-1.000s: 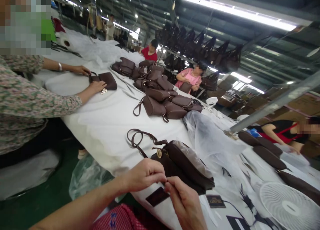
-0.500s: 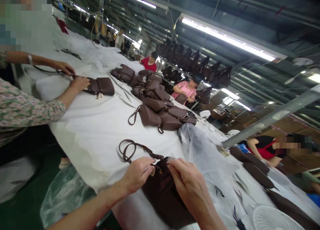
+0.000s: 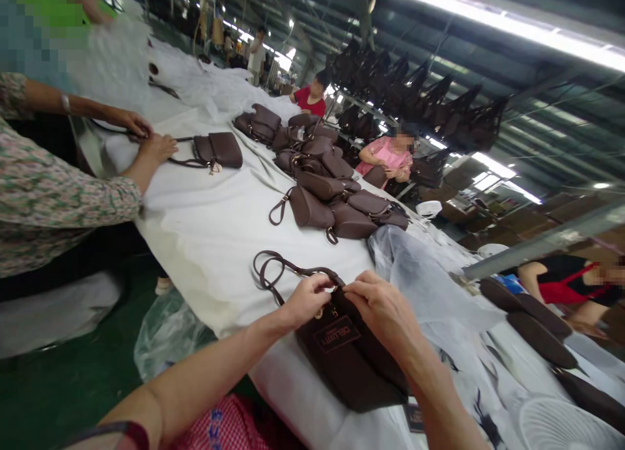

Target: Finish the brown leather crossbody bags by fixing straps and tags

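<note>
A dark brown handbag (image 3: 356,362) lies on the white-covered table (image 3: 215,235) right in front of me, with a dark label tag (image 3: 338,333) on its face and its strap (image 3: 273,271) looped off to the left. My left hand (image 3: 306,299) pinches the bag's top edge where the strap joins. My right hand (image 3: 385,310) grips the same top edge just beside it, fingers curled over the bag.
A pile of several brown handbags (image 3: 336,199) lies further up the table. A person in a floral sleeve (image 3: 63,202) on the left handles another brown bag (image 3: 217,150). Clear plastic wrap (image 3: 415,274) lies to the right, and a white fan (image 3: 566,424) sits at the lower right. Other workers sit across the table.
My hands moved from a small item near the table's edge up to the bag's top edge. The bag now lies with its label tag facing up.
</note>
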A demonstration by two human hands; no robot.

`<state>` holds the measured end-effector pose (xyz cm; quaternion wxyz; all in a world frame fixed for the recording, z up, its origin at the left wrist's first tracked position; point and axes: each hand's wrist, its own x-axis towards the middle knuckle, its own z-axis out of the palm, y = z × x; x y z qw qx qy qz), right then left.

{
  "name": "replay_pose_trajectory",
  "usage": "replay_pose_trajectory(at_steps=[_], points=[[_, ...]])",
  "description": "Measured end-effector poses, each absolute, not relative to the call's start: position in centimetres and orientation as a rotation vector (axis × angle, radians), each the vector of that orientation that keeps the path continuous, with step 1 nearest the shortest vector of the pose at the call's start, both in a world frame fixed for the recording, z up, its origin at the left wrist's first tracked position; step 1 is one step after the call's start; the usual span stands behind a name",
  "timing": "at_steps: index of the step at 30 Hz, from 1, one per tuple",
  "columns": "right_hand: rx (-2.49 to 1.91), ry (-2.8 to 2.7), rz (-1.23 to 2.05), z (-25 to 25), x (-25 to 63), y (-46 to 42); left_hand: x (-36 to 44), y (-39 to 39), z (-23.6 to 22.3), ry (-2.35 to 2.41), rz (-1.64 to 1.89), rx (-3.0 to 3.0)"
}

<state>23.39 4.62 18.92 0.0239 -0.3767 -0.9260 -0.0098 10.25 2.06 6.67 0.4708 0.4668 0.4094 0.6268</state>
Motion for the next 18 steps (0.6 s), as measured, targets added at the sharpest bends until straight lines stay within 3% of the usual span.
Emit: replay_pose_trajectory(at_steps=[9, 18], points=[[-1.264, -3.012, -0.486, 18.7, 21.8, 4.7, 11.3, 2.1, 7.1, 0.857, 1.613, 0.671], [-1.148, -2.949, -0.494, 17.5, 21.9, 5.4, 10.9, 3.3, 6.7, 0.664, 1.487, 0.281]])
